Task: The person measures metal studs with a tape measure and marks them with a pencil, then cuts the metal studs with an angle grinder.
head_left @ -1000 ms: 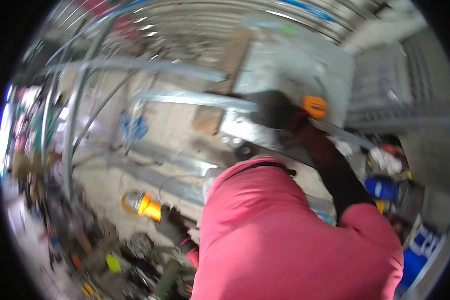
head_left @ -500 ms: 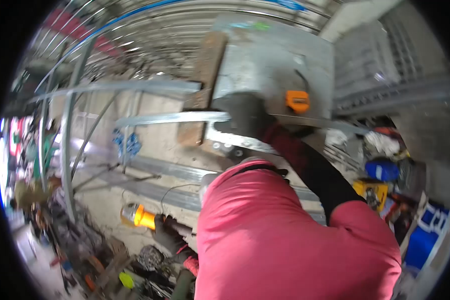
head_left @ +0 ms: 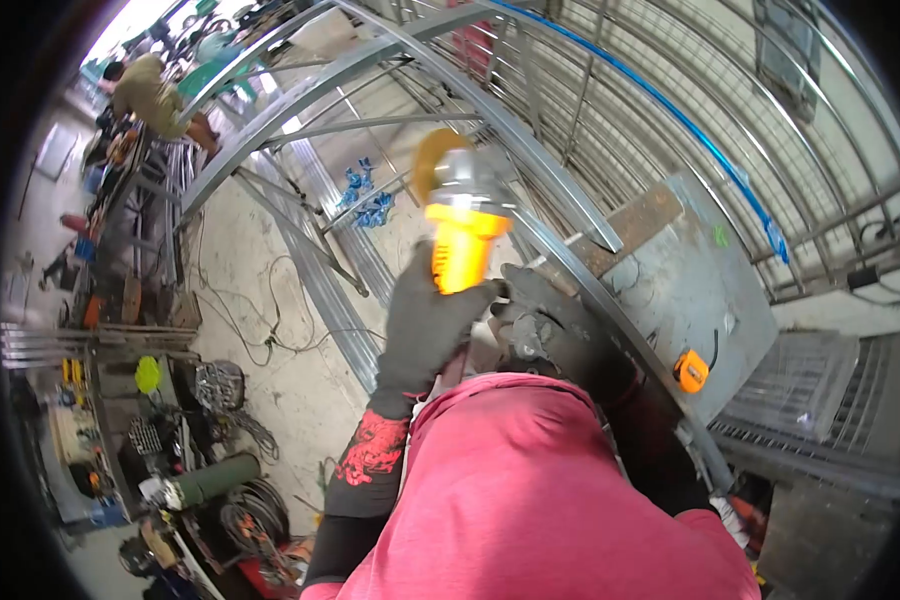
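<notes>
An angle grinder (head_left: 460,245) with an orange body, a metal head and a brown disc is raised in front of my chest, disc pointing away. My gloved left hand (head_left: 420,320) is wrapped around its body. Close by on the right, my gloved right hand (head_left: 570,335) has curled fingers near the grinder's lower part; what they hold is hidden. Just beyond that hand, a long metal bar (head_left: 570,265) runs diagonally past the rusty plate (head_left: 640,230) on the grey work table (head_left: 660,300). An orange tape measure (head_left: 691,371) lies on this table.
Metal frames (head_left: 380,50) stand ahead, with barred panels (head_left: 670,90) behind. Steel channels (head_left: 340,300) and a loose cable (head_left: 270,335) lie on the floor. Tools and a green cylinder (head_left: 215,480) crowd the left. Another person (head_left: 150,95) is at the far left.
My left hand has raised the grinder from low at the left to chest front. My right hand has left the metal bar and come beside the left hand. My view has turned left.
</notes>
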`<state>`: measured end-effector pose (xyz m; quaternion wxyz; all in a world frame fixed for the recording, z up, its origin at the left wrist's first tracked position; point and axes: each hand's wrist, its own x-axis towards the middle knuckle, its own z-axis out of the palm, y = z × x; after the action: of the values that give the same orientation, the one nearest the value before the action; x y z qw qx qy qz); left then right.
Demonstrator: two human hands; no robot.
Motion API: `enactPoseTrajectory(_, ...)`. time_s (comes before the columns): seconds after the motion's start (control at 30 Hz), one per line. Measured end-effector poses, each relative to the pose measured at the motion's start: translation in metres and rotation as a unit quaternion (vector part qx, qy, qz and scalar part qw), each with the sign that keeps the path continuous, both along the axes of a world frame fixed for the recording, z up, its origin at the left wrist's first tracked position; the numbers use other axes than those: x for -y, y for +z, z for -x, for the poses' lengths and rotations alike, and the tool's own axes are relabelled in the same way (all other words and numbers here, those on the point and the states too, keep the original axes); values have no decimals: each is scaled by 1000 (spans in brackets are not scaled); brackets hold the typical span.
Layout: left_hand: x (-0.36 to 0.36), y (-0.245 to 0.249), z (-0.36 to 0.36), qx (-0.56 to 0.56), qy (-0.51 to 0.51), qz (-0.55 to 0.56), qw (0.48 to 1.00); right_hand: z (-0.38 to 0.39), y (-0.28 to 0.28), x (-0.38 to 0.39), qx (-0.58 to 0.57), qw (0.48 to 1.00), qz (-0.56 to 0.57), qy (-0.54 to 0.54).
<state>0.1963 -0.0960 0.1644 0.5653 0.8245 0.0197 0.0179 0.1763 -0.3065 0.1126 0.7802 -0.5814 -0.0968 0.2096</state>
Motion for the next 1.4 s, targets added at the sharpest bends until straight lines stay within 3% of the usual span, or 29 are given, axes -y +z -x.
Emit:
enactPoseTrajectory(0.03, 10, 9, -3, 5, -22, -11, 1000, -5, -4, -1, 127, 985, 115, -4)
enactPoseTrajectory(0.13, 40, 3, -15, 18, -41, -131, 990, -14, 16, -6, 7, 968, 248, 41)
enactPoseTrajectory(0.17, 50, 16, -15, -23, -42, -150, 988, -12, 17, -3, 223, 895, 385, 8)
enactPoseTrajectory(0.2, 54, 19, -18, -46, -46, -156, 986, -9, 17, 2, 425, 758, 494, -23)
enactPoseTrajectory(0.27, 58, 12, -29, -30, -92, -128, 987, -6, -7, 16, 442, 750, 488, -62)
enactPoseTrajectory(0.3, 58, 0, -37, 7, -136, -90, 987, -6, 1, 12, 322, 839, 430, -88)
enactPoseTrajectory(0.33, 59, -13, -44, 0, -148, -83, 986, -7, 3, 10, 251, 874, 404, -102)
enactPoseTrajectory(0.37, 60, -23, -51, 68, -173, -20, 982, -8, 4, 8, 179, 902, 373, -122)
enactPoseTrajectory(0.4, 61, -32, -56, 135, -195, 46, 970, -9, 3, 8, 269, 849, 427, -155)
enactPoseTrajectory(0.47, 54, -31, -61, 137, -208, 46, 967, -20, 8, 0, 348, 778, 491, -183)
enactPoseTrajectory(0.5, 45, -27, -64, 74, -295, 62, 951, -31, 13, -6, 47, 933, 187, -304)
enactPoseTrajectory(0.53, 36, -30, -70, 45, -341, 77, 936, -41, 18, -12, -253, 880, -162, -368)
enactPoseTrajectory(0.57, 27, -33, -76, 14, -384, 90, 919, -45, 26, -12, -161, 930, -30, -330)
enactPoseTrajectory(0.6, 18, -47, -78, 52, -373, 176, 910, -49, 34, -13, -59, 944, 128, -300)
enactPoseTrajectory(0.63, -4, -42, -89, -32, -400, 209, 892, -55, 45, -16, 38, 920, 261, -289)
enactPoseTrajectory(0.67, -27, -36, -101, -117, -416, 234, 871, -65, 60, -23, -248, 915, -33, -317)
enactPoseTrajectory(0.73, -51, -86, -110, -290, -342, 258, 856, -83, 75, -31, -244, 905, 19, -347)
enactPoseTrajectory(0.77, -51, -108, -113, -296, -351, 270, 846, -89, 89, -32, -227, 913, 120, -318)
enactPoseTrajectory(0.83, -46, -140, -121, -267, -182, 279, 904, -102, 104, -26, -179, 901, 303, -255)
enactPoseTrajectory(0.87, -40, -151, -127, -274, -188, 286, 899, -109, 108, -27, -185, 896, 311, -259)
enactPoseTrajectory(0.93, -23, -164, -138, -214, -208, 501, 813, -124, 122, -36, -109, 864, 452, -192)
enactPoseTrajectory(1.0, -11, -179, -140, -228, -239, 526, 784, -130, 127, -27, -135, 865, 451, -175)
enactPoseTrajectory(1.07, 1, -181, -146, -374, -221, 704, 562, -145, 131, -25, -109, 857, 494, -95)
enactPoseTrajectory(1.13, 5, -188, -146, -328, -261, 645, 639, -157, 140, -31, -107, 827, 546, -80)
enactPoseTrajectory(1.23, 11, -189, -145, -242, -272, 670, 647, -166, 142, -29, -89, 813, 573, -53)
enactPoseTrajectory(1.3, 13, -191, -153, -382, -226, 698, 561, -171, 144, -27, -103, 807, 580, -38)
enactPoseTrajectory(1.33, 16, -199, -155, -384, -227, 697, 561, -174, 150, -33, -104, 807, 579, -40)
enactPoseTrajectory(1.4, 19, -210, -157, -294, -299, 642, 642, -182, 159, -47, -136, 803, 579, -27)
